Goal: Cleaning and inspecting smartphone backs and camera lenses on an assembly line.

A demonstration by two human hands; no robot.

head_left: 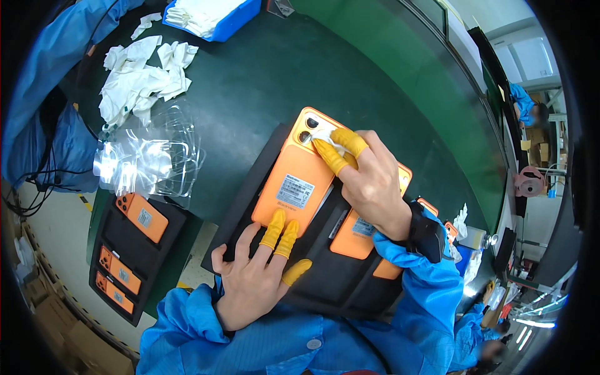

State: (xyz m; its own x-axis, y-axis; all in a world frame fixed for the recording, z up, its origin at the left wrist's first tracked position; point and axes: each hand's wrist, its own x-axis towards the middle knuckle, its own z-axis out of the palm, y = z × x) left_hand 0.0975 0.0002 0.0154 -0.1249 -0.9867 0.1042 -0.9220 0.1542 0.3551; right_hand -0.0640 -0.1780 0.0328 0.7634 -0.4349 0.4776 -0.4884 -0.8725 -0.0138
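Note:
An orange smartphone (275, 190) lies back up on a black foam tray (312, 275), its label and camera lenses showing. My right hand (369, 181), in yellow finger cots, pinches a white wiping cloth (326, 136) against the phone's camera area. Two cot-covered fingers of my left hand (253, 275) rest on the phone's lower end; its fingers are spread and it grips nothing. Another orange phone (351, 240) sits in the tray under my right wrist, partly hidden by it.
Crumpled white cloths (140, 78) and clear plastic trays (150, 159) lie at the left. A blue bin (234, 22) of white cloths stands at the far edge. A second black tray (115, 234) with three orange phones (144, 219) is lower left. Blue-sleeved people are nearby.

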